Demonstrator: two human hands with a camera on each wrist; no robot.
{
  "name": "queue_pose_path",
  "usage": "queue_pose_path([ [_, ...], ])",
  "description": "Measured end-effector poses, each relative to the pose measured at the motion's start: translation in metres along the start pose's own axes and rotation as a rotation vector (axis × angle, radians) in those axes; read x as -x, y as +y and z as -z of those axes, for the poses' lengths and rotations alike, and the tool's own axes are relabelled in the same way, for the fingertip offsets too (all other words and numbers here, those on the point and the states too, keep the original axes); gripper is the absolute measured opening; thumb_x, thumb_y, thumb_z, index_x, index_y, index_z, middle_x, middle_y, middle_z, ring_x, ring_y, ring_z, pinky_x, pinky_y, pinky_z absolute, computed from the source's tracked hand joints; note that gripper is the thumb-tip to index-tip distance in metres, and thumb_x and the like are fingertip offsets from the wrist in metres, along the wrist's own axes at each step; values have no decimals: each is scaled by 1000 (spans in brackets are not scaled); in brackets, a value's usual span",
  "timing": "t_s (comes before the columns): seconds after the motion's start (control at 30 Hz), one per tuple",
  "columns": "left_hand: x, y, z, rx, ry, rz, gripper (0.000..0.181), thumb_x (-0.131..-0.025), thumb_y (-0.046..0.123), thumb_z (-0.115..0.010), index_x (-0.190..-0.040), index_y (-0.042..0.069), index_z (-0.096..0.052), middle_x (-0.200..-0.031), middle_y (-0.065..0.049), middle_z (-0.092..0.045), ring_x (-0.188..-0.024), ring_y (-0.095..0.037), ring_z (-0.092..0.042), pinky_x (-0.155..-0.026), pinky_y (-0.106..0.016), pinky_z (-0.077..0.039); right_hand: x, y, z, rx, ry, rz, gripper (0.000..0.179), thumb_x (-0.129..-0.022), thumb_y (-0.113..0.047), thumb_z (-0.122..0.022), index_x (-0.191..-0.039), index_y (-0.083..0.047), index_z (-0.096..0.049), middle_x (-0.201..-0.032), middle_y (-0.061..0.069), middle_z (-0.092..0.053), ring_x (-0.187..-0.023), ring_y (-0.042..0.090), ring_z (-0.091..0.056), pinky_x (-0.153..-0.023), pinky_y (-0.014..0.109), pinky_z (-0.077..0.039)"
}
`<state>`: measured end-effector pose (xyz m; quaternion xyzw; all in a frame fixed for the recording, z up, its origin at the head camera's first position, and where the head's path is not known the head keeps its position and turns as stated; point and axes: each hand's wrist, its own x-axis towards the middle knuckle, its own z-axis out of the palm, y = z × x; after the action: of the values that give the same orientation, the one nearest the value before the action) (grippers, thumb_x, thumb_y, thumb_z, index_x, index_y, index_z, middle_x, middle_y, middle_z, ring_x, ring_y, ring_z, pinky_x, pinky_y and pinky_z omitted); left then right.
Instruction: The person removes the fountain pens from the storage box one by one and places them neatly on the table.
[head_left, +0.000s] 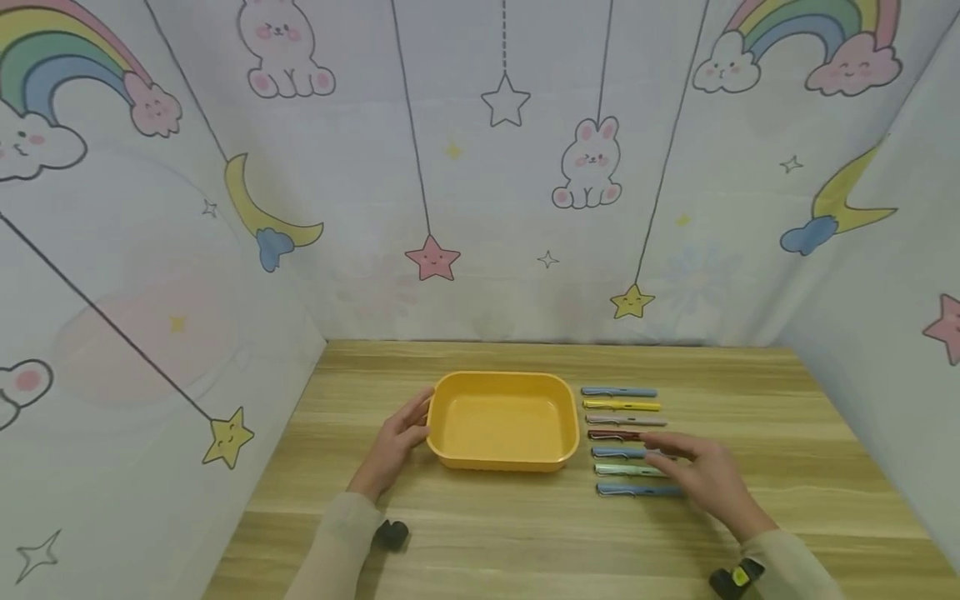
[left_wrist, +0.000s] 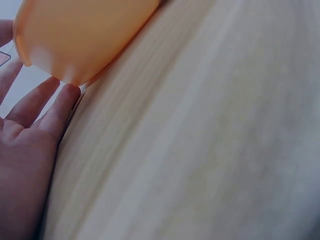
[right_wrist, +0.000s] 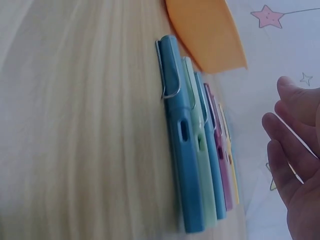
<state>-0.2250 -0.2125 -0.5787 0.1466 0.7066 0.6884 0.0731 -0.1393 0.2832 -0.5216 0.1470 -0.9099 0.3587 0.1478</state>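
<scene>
A yellow plastic tray (head_left: 495, 421) stands on the table with nothing in it. At its left side is my left hand (head_left: 392, 450), its extended fingers (left_wrist: 60, 107) touching the outer wall. To the right of the tray, several clip pens lie in a column: a blue one (head_left: 618, 392) at the back, then yellow (head_left: 622, 406), greyish (head_left: 625, 420), dark red (head_left: 611, 435), blue (head_left: 615, 452), mint green (head_left: 622, 470) and a blue one (head_left: 637, 490) nearest me. Over the right ends of the nearer pens hovers my right hand (head_left: 708, 479), holding nothing, fingers loosely bent and apart from the pens.
The wood-grain table (head_left: 495, 533) is bounded at the back and both sides by white cloth walls (head_left: 510, 308) printed with stars, rabbits and rainbows. A black wrist device (head_left: 392, 535) sits by the left sleeve, another (head_left: 735, 579) by the right.
</scene>
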Motion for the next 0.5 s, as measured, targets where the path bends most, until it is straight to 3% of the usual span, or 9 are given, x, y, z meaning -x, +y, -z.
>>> queue_pose_path([
  [0.27,-1,0,0,-21,13,23,64,-102,12,-60,-163,23,-41,-164,-11,-44,-149,-33,-43,-107,-23,-47,-24,-12,-15,-113,-50,1,34,-92,-15,-81,-125,-9,-77,-112,7,-80,-98,16,-77,-80,29,-62],
  [0.5,0,0,1,-14,5,19,66,-102,13,-60,-164,20,-38,-165,-13,-42,-151,-34,-42,-109,-27,-47,-47,-30,-31,-236,-145,-34,39,-95,-19,-79,-132,-8,-74,-122,15,-76,-102,25,-77,-81,30,-63],
])
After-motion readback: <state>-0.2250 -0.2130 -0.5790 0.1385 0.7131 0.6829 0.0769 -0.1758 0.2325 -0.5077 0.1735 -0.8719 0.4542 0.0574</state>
